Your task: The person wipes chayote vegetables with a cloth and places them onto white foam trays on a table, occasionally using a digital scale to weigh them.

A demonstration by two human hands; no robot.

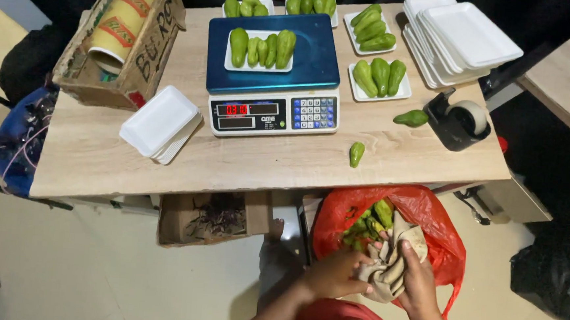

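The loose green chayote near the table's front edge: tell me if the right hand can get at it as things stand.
Probably yes, but not at once. The right hand is down at the red bag, gripping a beige cloth together with the left hand. Nothing stands around the chayote on the table.

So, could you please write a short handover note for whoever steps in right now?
Left hand and right hand: both grip a crumpled beige cloth at the mouth of the red plastic bag below the table edge; green chayotes show inside the bag.
On the table: the scale carries one white tray with four chayotes.
Done: four filled trays lie behind and right of the scale.
Left: two loose chayotes on the table, those in the bag, empty trays stacked far right, more left of the scale.
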